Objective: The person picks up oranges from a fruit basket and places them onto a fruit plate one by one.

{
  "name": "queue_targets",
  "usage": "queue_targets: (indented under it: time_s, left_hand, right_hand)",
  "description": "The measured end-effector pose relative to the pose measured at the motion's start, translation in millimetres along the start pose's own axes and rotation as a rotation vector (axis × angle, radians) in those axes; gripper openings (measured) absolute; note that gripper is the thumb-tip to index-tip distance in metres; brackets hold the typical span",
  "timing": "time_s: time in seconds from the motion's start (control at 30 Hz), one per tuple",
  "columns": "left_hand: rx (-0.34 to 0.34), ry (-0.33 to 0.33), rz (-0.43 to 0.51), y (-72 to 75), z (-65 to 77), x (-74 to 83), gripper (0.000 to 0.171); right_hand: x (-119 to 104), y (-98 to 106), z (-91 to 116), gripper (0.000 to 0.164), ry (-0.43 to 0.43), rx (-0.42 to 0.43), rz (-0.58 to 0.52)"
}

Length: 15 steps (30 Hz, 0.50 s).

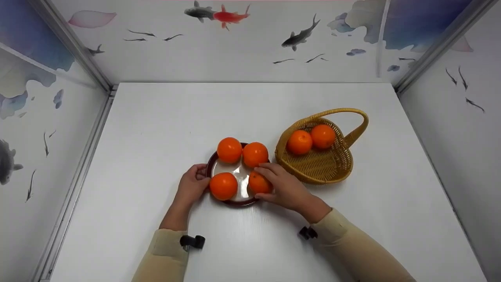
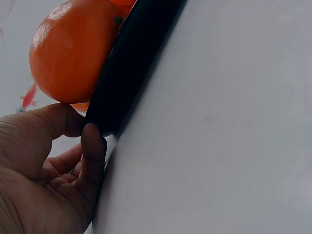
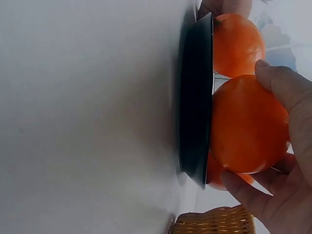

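A round plate with a dark red rim (image 1: 239, 203) stands on the white table with several oranges on it. My left hand (image 1: 191, 187) pinches the plate's edge on its left side, thumb and fingers at the rim beside the near-left orange (image 1: 223, 186). My right hand (image 1: 289, 188) holds the near-right orange (image 3: 249, 124) with curled fingers, low over the plate's right side. Two more oranges, one at the far left (image 1: 229, 150) and one at the far right (image 1: 255, 154), sit on the plate's far half.
Right of the plate, close to my right hand, stands a wicker basket (image 1: 319, 168) with a raised handle (image 1: 354, 135). Inside it lie two oranges (image 1: 300, 142). Printed panels (image 1: 242, 58) with fish wall in the table (image 1: 176, 117) at the back and both sides.
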<state>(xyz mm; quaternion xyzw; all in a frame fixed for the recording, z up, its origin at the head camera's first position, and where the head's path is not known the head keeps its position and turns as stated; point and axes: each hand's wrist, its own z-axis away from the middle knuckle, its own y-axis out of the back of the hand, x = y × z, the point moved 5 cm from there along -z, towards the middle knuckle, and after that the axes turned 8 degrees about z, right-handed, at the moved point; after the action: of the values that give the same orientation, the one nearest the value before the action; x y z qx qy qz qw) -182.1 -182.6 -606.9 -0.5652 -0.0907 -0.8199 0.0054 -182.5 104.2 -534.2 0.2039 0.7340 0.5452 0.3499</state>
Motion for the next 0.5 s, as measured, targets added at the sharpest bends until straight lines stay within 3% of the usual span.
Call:
queue_targets:
  time_s: [0.27,0.5]
  left_hand:
    - [-0.006,0.012,0.009,-0.8,-0.6,-1.0,0.047]
    - [-0.008,0.021,-0.003,1.2,-1.0,-0.9,0.047]
  right_hand:
    - [5.8,-4.8,-6.0,0.075,-0.059,-0.030,0.005]
    - [10.1,-2.0,-8.3,0.076,-0.073,0.002,0.007]
